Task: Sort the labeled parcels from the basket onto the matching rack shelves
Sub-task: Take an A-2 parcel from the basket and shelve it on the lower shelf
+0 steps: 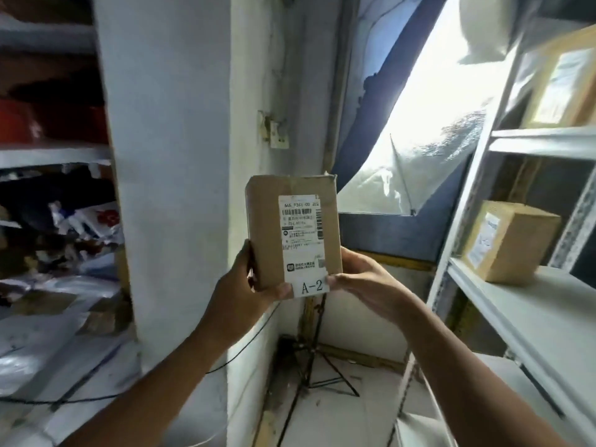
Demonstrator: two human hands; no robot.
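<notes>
A small brown cardboard parcel (264, 227) is held upright in the middle of the view, its white shipping label facing me and a tag reading A-2 at its bottom edge. My left hand (248, 285) grips its lower left corner, thumb on the front. My right hand (361, 282) holds the lower right corner, thumb pinching beside the A-2 tag. The white rack (503, 304) stands to the right, with one cardboard box (512, 243) on its middle shelf and another box (564, 82) on the shelf above. The basket is out of view.
A white pillar (167, 156) rises just left of the parcel. Cluttered shelves with bags (64, 227) fill the far left. A black tripod (316, 366) stands on the floor in the corner below. A blue curtain and a bright window (419, 124) lie behind.
</notes>
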